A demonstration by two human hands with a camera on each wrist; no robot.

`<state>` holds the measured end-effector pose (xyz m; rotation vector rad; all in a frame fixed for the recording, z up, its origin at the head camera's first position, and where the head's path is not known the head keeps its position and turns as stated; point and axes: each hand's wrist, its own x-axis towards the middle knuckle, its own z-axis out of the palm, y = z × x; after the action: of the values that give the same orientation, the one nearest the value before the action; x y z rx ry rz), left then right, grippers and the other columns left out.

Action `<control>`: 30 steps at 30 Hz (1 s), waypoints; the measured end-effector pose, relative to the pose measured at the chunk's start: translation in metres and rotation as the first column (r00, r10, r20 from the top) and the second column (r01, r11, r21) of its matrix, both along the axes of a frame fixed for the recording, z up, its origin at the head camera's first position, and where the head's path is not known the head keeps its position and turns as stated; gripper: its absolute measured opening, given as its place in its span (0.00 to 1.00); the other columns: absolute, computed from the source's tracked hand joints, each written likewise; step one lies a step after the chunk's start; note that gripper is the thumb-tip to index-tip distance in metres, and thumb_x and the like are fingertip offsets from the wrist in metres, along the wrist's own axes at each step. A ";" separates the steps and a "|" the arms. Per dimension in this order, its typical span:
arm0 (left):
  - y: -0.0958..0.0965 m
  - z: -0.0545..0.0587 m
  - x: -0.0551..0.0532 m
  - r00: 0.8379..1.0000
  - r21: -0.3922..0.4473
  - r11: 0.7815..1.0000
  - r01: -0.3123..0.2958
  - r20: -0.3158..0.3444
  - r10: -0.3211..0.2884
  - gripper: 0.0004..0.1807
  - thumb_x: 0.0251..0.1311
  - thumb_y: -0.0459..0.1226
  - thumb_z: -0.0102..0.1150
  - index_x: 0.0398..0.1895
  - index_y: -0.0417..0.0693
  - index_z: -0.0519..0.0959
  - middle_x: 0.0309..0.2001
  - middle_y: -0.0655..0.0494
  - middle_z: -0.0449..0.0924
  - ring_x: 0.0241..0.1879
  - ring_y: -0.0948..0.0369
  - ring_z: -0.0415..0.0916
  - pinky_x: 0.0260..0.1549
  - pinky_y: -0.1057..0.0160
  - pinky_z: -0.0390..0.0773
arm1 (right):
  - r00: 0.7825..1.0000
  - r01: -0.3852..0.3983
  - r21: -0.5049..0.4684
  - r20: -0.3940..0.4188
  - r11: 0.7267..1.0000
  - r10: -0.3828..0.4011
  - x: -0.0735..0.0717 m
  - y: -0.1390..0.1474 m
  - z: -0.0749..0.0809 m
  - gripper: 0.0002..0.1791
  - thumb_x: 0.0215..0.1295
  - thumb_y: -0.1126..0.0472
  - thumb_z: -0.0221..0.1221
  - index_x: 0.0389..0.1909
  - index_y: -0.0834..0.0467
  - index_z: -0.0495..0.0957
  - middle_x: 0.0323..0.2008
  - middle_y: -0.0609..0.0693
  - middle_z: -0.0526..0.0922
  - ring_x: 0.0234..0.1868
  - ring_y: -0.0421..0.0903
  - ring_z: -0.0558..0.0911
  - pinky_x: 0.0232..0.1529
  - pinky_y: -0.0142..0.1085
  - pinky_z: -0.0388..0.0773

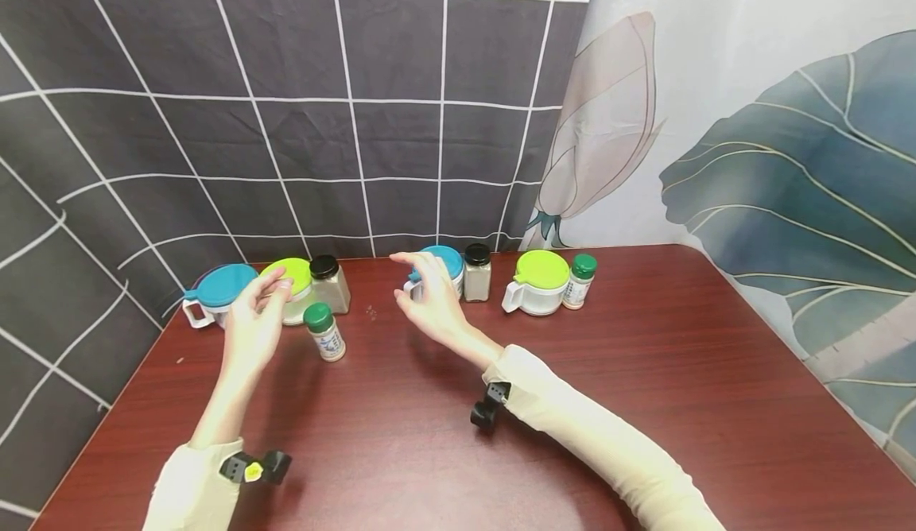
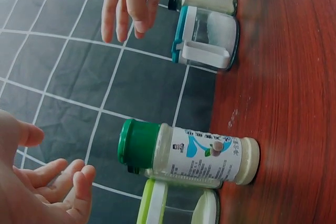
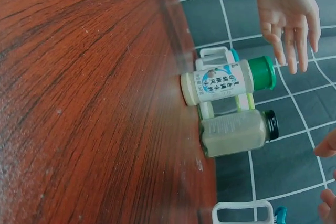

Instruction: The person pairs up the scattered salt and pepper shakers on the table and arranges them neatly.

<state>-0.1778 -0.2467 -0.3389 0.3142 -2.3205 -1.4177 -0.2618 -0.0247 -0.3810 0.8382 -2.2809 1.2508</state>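
Observation:
My left hand (image 1: 252, 328) hovers with loosely bent fingers, holding nothing. Near it stand a lime-lidded seasoning jar (image 1: 296, 281), a blue-lidded seasoning jar (image 1: 225, 286), a black-capped bottle (image 1: 331, 291) and, nearer the front, a green-capped pepper shaker (image 1: 327, 336). In the left wrist view the shaker (image 2: 205, 153) stands apart from that hand. My right hand (image 1: 435, 304), thumb and fingers spread, is in the air and partly covers a second blue-lidded jar (image 1: 447, 259). In the left wrist view a gap separates this jar (image 2: 210, 38) from the right hand's fingers (image 2: 137, 1).
Right of that jar stand another black-capped bottle (image 1: 477, 277), a lime-lidded jar (image 1: 541, 281) with a handle and a green-capped shaker (image 1: 580, 281). Behind the reddish wooden table (image 1: 401, 436) hangs a dark grid-patterned cloth (image 1: 293, 141), with a leaf-printed curtain (image 1: 716, 102) at the right.

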 end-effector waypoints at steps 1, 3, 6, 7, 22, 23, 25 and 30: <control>-0.001 0.000 0.000 1.000 0.000 1.000 -0.007 0.000 0.007 0.23 0.70 0.43 0.47 0.64 0.42 0.71 0.55 0.37 0.78 0.34 0.90 0.66 0.41 0.86 0.64 | 1.000 -0.005 -0.002 -0.001 1.000 0.005 0.000 0.000 0.000 0.27 0.53 0.68 0.64 0.56 0.55 0.75 0.53 0.51 0.78 0.56 0.49 0.73 0.59 0.43 0.67; -0.003 -0.001 -0.001 1.000 -0.002 1.000 -0.021 0.003 0.021 0.23 0.70 0.43 0.47 0.64 0.43 0.71 0.55 0.39 0.78 0.34 0.90 0.66 0.42 0.85 0.64 | 1.000 -0.016 0.000 -0.002 1.000 0.016 -0.001 -0.001 0.000 0.27 0.53 0.69 0.64 0.56 0.56 0.75 0.53 0.52 0.78 0.56 0.49 0.73 0.59 0.44 0.67; -0.005 -0.002 -0.001 0.999 -0.008 0.999 -0.033 0.013 0.033 0.23 0.70 0.44 0.47 0.64 0.44 0.72 0.55 0.40 0.78 0.34 0.90 0.66 0.42 0.84 0.64 | 1.000 -0.026 0.005 0.006 1.000 0.026 -0.001 -0.003 -0.001 0.27 0.54 0.69 0.64 0.57 0.57 0.74 0.54 0.52 0.78 0.57 0.49 0.73 0.60 0.44 0.67; -0.005 -0.002 -0.001 0.999 -0.009 0.999 -0.037 0.017 0.037 0.23 0.70 0.44 0.47 0.64 0.45 0.72 0.55 0.40 0.78 0.34 0.90 0.66 0.41 0.85 0.64 | 1.000 -0.028 0.006 0.009 1.000 0.028 -0.002 -0.004 -0.001 0.27 0.54 0.69 0.64 0.57 0.57 0.74 0.54 0.52 0.78 0.57 0.49 0.73 0.60 0.44 0.67; -0.024 -0.005 -0.003 0.998 0.041 0.998 -0.054 0.027 0.053 0.24 0.70 0.43 0.45 0.65 0.41 0.70 0.60 0.41 0.75 0.37 0.87 0.67 0.36 0.87 0.69 | 0.999 -0.035 0.027 0.002 0.999 0.035 -0.008 -0.019 -0.005 0.27 0.53 0.68 0.65 0.57 0.56 0.74 0.52 0.54 0.78 0.54 0.49 0.74 0.58 0.42 0.69; -0.025 -0.005 -0.003 0.998 0.049 0.997 -0.054 0.034 0.053 0.25 0.70 0.43 0.45 0.65 0.41 0.69 0.61 0.41 0.74 0.37 0.87 0.67 0.37 0.87 0.69 | 0.999 -0.036 0.031 0.005 0.999 0.035 -0.008 -0.020 -0.005 0.27 0.53 0.68 0.65 0.57 0.56 0.74 0.52 0.54 0.78 0.54 0.49 0.74 0.58 0.41 0.70; -0.029 -0.006 -0.003 0.998 0.061 0.997 -0.054 0.045 0.052 0.25 0.70 0.44 0.45 0.66 0.42 0.68 0.63 0.42 0.73 0.38 0.87 0.67 0.37 0.87 0.70 | 0.999 -0.044 0.030 0.014 0.999 0.044 -0.009 -0.022 -0.005 0.28 0.53 0.69 0.65 0.57 0.57 0.74 0.51 0.54 0.78 0.54 0.49 0.74 0.58 0.41 0.70; -0.036 -0.008 -0.004 0.997 0.066 0.995 -0.070 0.049 0.067 0.24 0.70 0.42 0.45 0.66 0.41 0.68 0.63 0.40 0.72 0.38 0.88 0.67 0.36 0.86 0.70 | 0.997 -0.068 0.021 0.037 0.997 0.067 -0.011 -0.027 -0.005 0.28 0.53 0.70 0.65 0.57 0.57 0.73 0.52 0.54 0.78 0.54 0.49 0.75 0.58 0.41 0.71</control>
<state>-0.1819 -0.2831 -0.3470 0.4476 -2.2786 -1.4729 -0.2728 -0.0520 -0.3861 0.9144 -2.3164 1.2821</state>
